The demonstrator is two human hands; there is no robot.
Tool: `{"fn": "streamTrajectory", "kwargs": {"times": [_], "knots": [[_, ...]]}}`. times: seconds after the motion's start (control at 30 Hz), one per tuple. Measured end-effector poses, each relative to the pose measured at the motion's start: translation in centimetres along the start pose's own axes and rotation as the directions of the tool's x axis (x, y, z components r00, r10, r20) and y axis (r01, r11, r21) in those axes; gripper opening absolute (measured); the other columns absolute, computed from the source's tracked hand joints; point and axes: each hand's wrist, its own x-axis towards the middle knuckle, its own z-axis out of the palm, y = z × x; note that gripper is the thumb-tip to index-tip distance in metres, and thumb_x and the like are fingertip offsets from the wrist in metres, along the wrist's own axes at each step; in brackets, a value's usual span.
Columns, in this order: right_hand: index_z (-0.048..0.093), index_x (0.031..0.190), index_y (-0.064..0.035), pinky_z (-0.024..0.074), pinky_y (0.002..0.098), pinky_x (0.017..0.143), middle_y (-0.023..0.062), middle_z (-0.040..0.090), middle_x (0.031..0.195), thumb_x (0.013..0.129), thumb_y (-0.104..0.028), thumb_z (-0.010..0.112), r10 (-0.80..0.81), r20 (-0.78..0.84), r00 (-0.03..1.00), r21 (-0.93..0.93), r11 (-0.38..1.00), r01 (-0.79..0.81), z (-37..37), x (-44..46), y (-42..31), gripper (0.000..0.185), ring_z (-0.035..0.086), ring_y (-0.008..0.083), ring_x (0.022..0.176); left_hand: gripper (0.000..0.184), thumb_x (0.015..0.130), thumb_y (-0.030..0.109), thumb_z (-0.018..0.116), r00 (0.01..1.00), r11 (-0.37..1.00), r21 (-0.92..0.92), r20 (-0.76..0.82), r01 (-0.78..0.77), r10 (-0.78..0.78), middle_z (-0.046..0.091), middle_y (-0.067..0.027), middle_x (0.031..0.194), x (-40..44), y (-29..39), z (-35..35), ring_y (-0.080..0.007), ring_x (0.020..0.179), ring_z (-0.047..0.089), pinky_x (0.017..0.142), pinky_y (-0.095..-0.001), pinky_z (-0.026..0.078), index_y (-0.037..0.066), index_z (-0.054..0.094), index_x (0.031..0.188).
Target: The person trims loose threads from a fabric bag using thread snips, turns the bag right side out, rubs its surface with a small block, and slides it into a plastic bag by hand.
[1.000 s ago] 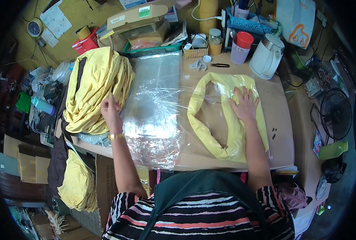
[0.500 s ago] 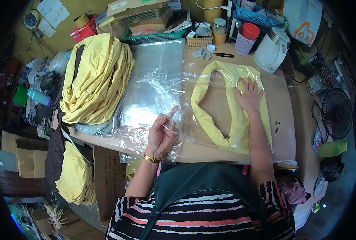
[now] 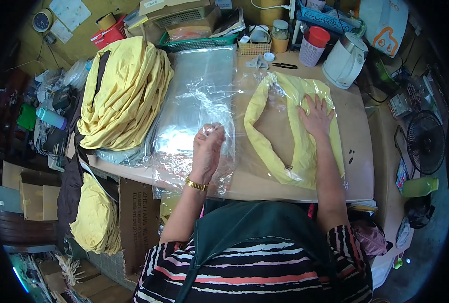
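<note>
On the brown counter (image 3: 358,136) lies a folded yellow cloth (image 3: 305,151) under clear film (image 3: 276,90), probably light, limp and slippery, best held by its thick side fold. The right hand (image 3: 316,118) presses it, fingers spread; the left hand (image 3: 207,151) curls its fingers over plastic sheets (image 3: 194,76), grip unclear.

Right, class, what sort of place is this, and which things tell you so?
Probably a small garment packing workshop: a big pile of yellow cloth, a stack of clear plastic bags and a yellow piece laid flat under clear plastic.
</note>
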Motion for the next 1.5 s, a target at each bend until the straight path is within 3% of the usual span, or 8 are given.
{"fn": "streamTrajectory", "kwargs": {"times": [0.1, 0.27, 0.43, 0.53, 0.63, 0.77, 0.93, 1.5], "knots": [[0.037, 0.144, -0.0288, 0.0124, 0.0648, 0.111, 0.0064, 0.030, 0.154, 0.091, -0.059, 0.044, 0.007, -0.012, 1.000, 0.000, 1.000, -0.007, 0.0, 0.0, -0.1, 0.061, 0.021, 0.0297, 0.143, 0.011, 0.087, -0.004, 0.054, 0.983, 0.941, -0.288, -0.092, -0.176, 0.156, 0.057, -0.0180, 0.128, -0.2, 0.1, 2.2, -0.0158, 0.093, 0.062, 0.078, -0.0270, 0.051, 0.006, 0.056, 0.090], [0.037, 0.144, -0.0294, 0.0122, 0.0650, 0.111, 0.0062, 0.029, 0.154, 0.091, -0.061, 0.044, -0.001, -0.021, 1.000, 0.011, 1.000, 0.001, 0.2, 0.0, 0.0, 0.062, 0.020, 0.0298, 0.144, 0.014, 0.089, 0.004, 0.062, 0.998, 0.960, -0.277, 0.044, 0.047, -0.036, 0.067, -0.0096, 0.103, -0.1, 1.1, -0.5, -0.0073, 0.066, 0.055, 0.056, -0.0219, 0.046, 0.009, 0.053, 0.097], [0.037, 0.144, -0.0288, 0.0104, 0.0654, 0.111, 0.0065, 0.028, 0.155, 0.092, -0.061, 0.042, 0.019, -0.008, 1.000, 0.042, 0.999, -0.019, 0.4, 0.2, 0.3, 0.062, 0.019, 0.0302, 0.144, 0.023, 0.086, -0.001, 0.066, 0.962, 0.959, 0.233, -0.179, -0.161, 0.205, 0.052, 0.0062, 0.072, -1.1, 4.0, -5.2, -0.0044, 0.057, 0.045, 0.056, -0.0169, 0.038, 0.010, 0.054, 0.102], [0.040, 0.144, -0.0293, 0.0079, 0.0662, 0.111, 0.0077, 0.027, 0.155, 0.092, -0.060, 0.042, 0.026, 0.064, 0.998, 0.181, 0.983, -0.037, 1.3, 1.5, 1.6, 0.060, 0.017, 0.0314, 0.145, 0.027, 0.084, 0.002, 0.067, 0.732, 0.324, 0.938, -0.133, -0.126, 0.669, 0.055, -0.0002, 0.085, -1.7, 5.2, -7.2, -0.0075, 0.071, 0.048, 0.062, -0.0212, 0.040, 0.005, 0.054, 0.107], [0.045, 0.140, -0.0321, 0.0045, 0.0674, 0.110, 0.0092, 0.025, 0.156, 0.091, -0.061, 0.043, -0.032, 0.228, 0.973, 0.318, 0.947, -0.043, -1.6, 2.8, 2.2, 0.057, 0.014, 0.0324, 0.146, 0.021, 0.083, 0.002, 0.067, 0.565, 0.316, 0.908, -0.113, -0.276, 0.817, 0.057, -0.0090, 0.100, -2.3, 9.6, -2.1, -0.0194, 0.094, 0.056, 0.079, -0.0311, 0.046, 0.003, 0.058, 0.101], [0.051, 0.135, -0.0376, -0.0007, 0.0709, 0.108, 0.0097, 0.025, 0.156, 0.088, -0.063, 0.047, -0.197, 0.106, 0.975, 0.229, 0.959, 0.169, -5.3, 2.8, -0.9, 0.054, 0.010, 0.0334, 0.146, 0.045, 0.079, 0.021, 0.072, 0.766, 0.049, 0.833, 0.483, -0.552, 0.424, 0.041, -0.0186, 0.143, -0.6, 7.6, 8.7, -0.0395, 0.134, 0.035, 0.109, -0.0513, 0.026, 0.011, 0.059, 0.121], [0.049, 0.137, -0.0382, -0.0045, 0.0741, 0.105, 0.0085, 0.025, 0.156, 0.087, -0.065, 0.048, -0.291, 0.073, 0.954, 0.138, 0.950, 0.279, -2.9, 3.2, -2.2, 0.057, 0.010, 0.0359, 0.146, 0.063, 0.088, 0.059, 0.050, 0.921, -0.423, 0.890, 0.297, -0.171, 0.252, 0.023, -0.0173, 0.155, 7.0, -2.3, 4.9, -0.0468, 0.143, 0.006, 0.105, -0.0734, 0.000, 0.023, 0.049, 0.139], [0.050, 0.138, -0.0240, 0.0060, 0.0612, 0.114, 0.0080, 0.031, 0.153, 0.088, -0.051, 0.058, -0.318, 0.203, 0.926, 0.411, 0.886, 0.214, -1.3, 5.1, 0.3, 0.057, 0.020, 0.0312, 0.144, 0.048, 0.088, 0.026, 0.055, 0.831, -0.151, 0.986, 0.136, -0.064, 0.539, 0.036, -0.0219, 0.140, 6.2, -1.5, -0.4, -0.0404, 0.132, 0.033, 0.108, -0.0613, 0.018, 0.012, 0.047, 0.134]]}}
